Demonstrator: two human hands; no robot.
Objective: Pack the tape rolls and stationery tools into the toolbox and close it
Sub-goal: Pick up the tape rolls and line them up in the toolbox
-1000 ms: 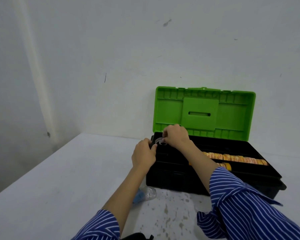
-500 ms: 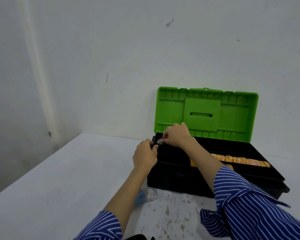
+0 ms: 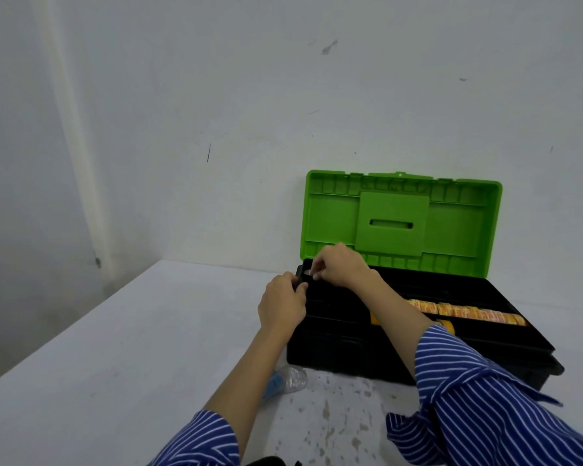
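Fingertips (image 3: pixel 312 275) of the right hand (image 3: pixel 339 265) pinch a small clear tape roll (image 3: pixel 307 272), now lowered from just above the rim into the far-left corner of the black plastic toolbox (image 3: pixel 350 351), so placement looks nearly done. The left hand (image 3: pixel 281 302) curls over that corner's edge. Orange-yellow patterned tape rolls (image 3: pixel 465 312) lie inside; the green lid (image 3: pixel 398 223) stands open.

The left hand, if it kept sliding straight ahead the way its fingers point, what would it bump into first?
Probably the black toolbox: the left hand is already at its near-left corner, fingers by the rim, close to the right hand. Depth is uncertain.
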